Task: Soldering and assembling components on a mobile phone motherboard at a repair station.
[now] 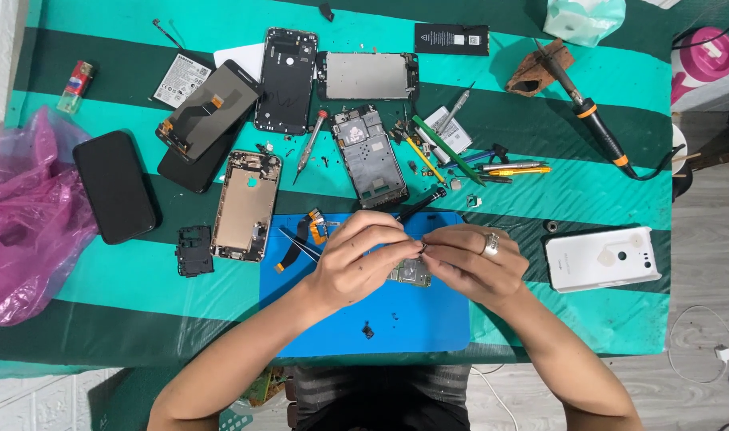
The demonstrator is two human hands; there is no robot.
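Over the blue rectangular silicone work mat (pixel 428 319), we pinch a small green-and-silver circuit board (pixel 410 274) between our left hand (pixel 356 259) and ringed right hand (pixel 472 263). Both hands are clamped on it, fingertips meeting; slim metal tweezers (pixel 300 244) lie just beside the left hand.

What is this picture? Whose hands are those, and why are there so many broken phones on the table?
The picture comes from a small camera worn on a person's head, so you look down just as they do. The two bare arms reaching in from the bottom are that person's own. The left hand and the right hand meet over a blue mat and pinch a small circuit board between them. Thin tweezers lie beside the left hand. The table has a green striped cloth. On it lie opened phone frames, a black phone, a white phone back, a screwdriver, a soldering iron and a pink plastic bag.
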